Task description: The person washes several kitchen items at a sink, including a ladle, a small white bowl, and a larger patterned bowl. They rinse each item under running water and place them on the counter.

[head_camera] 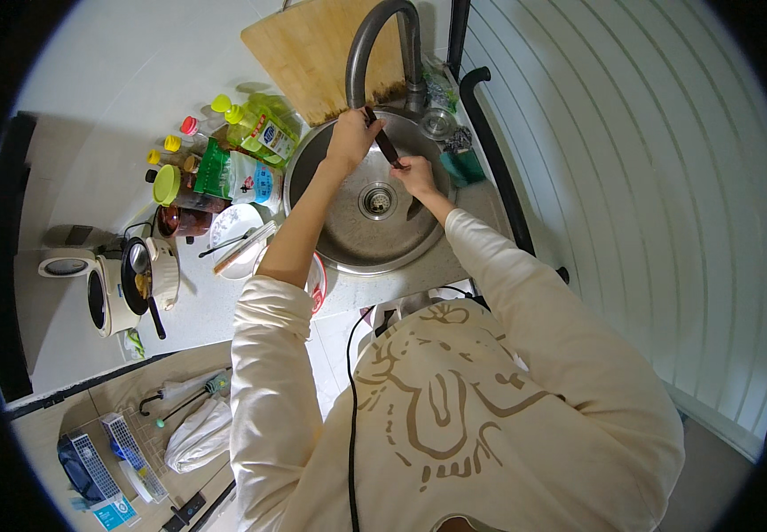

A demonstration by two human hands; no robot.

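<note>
A round stainless-steel sink [340, 243] lies before me, its drain strainer [378, 201] at the middle of the bowl. Over the bowl, a long dark-brown object [383, 141] slants between my hands; what exactly it is cannot be made out. My left hand [351, 136] grips its upper end, right under the mouth of the curved metal faucet [360, 63]. At the lower end, the fingers of my right hand [415, 174] pinch it. A dark patch shows on the bowl below my right hand, perhaps a shadow.
A wooden cutting board [310, 53] leans behind the sink. Dish-soap bottles [267, 136], jars, seasoning bags and a white plate [233, 225] crowd the left counter. Farther left is a black pan [134, 286] holding food. A green scouring pad [462, 167] and black pipe [506, 186] line the right.
</note>
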